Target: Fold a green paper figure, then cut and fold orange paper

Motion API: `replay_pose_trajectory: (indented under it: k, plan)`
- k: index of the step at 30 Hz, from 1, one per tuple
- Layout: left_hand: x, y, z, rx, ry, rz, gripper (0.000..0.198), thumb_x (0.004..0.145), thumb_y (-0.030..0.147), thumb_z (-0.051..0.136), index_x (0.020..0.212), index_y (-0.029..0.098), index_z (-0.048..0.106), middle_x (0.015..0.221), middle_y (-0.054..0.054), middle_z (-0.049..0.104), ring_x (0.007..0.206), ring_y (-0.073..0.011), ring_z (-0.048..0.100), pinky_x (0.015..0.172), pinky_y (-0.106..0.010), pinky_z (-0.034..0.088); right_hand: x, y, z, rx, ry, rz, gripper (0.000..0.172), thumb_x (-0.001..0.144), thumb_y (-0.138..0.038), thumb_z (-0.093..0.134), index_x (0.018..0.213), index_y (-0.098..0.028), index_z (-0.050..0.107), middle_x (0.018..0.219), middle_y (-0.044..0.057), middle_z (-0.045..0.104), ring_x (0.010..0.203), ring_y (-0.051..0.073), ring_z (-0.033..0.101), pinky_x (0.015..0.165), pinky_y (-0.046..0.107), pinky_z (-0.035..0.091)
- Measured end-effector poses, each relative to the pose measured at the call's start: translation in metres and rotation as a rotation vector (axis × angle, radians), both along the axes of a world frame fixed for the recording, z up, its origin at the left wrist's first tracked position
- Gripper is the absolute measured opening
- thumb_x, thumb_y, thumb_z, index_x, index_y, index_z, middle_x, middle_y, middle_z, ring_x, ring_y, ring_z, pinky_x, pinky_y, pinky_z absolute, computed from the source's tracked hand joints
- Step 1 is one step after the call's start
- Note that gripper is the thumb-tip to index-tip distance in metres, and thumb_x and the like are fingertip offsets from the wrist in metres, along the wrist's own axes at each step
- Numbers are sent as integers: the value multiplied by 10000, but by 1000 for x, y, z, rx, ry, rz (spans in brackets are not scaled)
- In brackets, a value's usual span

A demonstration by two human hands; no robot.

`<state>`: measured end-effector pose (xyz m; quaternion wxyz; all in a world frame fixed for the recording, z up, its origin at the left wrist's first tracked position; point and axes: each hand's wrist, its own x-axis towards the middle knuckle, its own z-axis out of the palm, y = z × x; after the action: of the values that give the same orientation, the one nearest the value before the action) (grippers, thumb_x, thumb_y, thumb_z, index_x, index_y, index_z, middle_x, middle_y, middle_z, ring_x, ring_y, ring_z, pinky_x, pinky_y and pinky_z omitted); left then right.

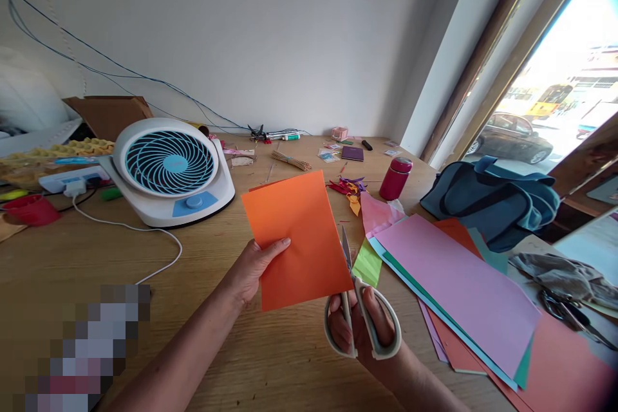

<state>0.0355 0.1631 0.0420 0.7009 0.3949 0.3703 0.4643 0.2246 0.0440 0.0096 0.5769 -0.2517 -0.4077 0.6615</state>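
My left hand grips an orange sheet of paper near its left edge, thumb on the front and fingers hidden behind. The sheet is held up above the table, slightly tilted. A second layer shows along its top left edge. In my right hand is a pair of scissors with white handles, my fingers through the loops. The blades point up along the sheet's lower right edge; part of them is hidden behind the paper. I cannot tell whether they touch it.
Coloured paper sheets lie to the right beside a blue bag. Behind them stand a red flask and colourful scraps. A white fan with a cable occupies the left. A wooden table carries everything, against a wall.
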Motion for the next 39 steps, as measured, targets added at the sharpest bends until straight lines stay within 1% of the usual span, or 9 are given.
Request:
replay_pose_trajectory:
  k: [4, 8, 11, 16, 22, 26, 29, 35, 39]
  plan:
    - [-1, -1, 2, 1, 0, 5, 473, 684, 330, 845, 1106, 184, 689, 1107, -79, 746, 970, -254, 708, 886, -367, 537, 0, 0, 1, -54, -32, 54, 533, 929, -676, 337, 923, -236, 639, 606, 8, 450, 506, 150, 352, 521, 326, 304]
    - [-2, 0, 3, 38, 28, 0, 518, 664, 338, 855, 1125, 177, 685, 1165, -95, 727, 1056, -292, 682, 900, -382, 532, 2, 1, 2, -93, -14, 85, 559, 890, -719, 373, 933, -230, 642, 610, 8, 462, 514, 154, 371, 528, 322, 302]
    - [-4, 1, 5, 67, 53, 18, 518, 647, 349, 864, 1108, 185, 693, 1165, -88, 728, 1065, -301, 678, 902, -383, 531, 3, 2, 4, -105, -13, 96, 578, 853, -742, 421, 957, -224, 656, 618, 7, 465, 525, 153, 372, 539, 320, 305]
    - [-4, 1, 7, 49, 30, 4, 516, 678, 341, 847, 1150, 214, 681, 1141, -60, 738, 1055, -270, 684, 896, -354, 535, 1, 3, 5, -129, -9, 111, 565, 842, -741, 439, 954, -239, 673, 612, 11, 455, 527, 154, 347, 541, 315, 292]
    - [-4, 1, 2, -30, -31, -51, 439, 744, 304, 807, 1155, 224, 675, 1131, -52, 743, 981, -220, 710, 852, -312, 558, 2, 2, 6, -157, 46, 28, 552, 862, -727, 421, 877, -236, 674, 605, -11, 395, 502, 128, 265, 519, 300, 253]
    - [-5, 1, 3, -91, -31, -70, 391, 737, 307, 810, 1099, 215, 693, 1107, -60, 751, 972, -236, 718, 849, -325, 568, 4, 4, 7, -186, 2, 16, 581, 829, -770, 434, 814, -237, 666, 651, 8, 431, 503, 126, 271, 505, 310, 286]
    - [-6, 1, 4, -117, -23, -78, 391, 714, 298, 825, 1076, 213, 704, 1093, -60, 755, 968, -245, 722, 852, -337, 570, 6, 4, 5, -161, -9, 18, 564, 841, -751, 446, 823, -235, 673, 647, 18, 459, 502, 125, 304, 494, 308, 311]
    - [-7, 2, 3, -94, 5, -94, 393, 701, 299, 831, 1062, 209, 705, 1107, -68, 752, 964, -256, 725, 882, -366, 558, 5, 5, 2, -112, -53, 9, 573, 873, -744, 400, 863, -237, 667, 548, 3, 444, 458, 130, 326, 466, 315, 307]
    - [-7, 0, 3, -67, 12, -113, 443, 688, 303, 840, 1094, 203, 695, 1107, -81, 751, 969, -275, 724, 885, -392, 557, 2, 7, 4, -86, -49, -31, 515, 864, -740, 425, 759, -257, 572, 531, -6, 453, 452, 138, 336, 515, 344, 388]
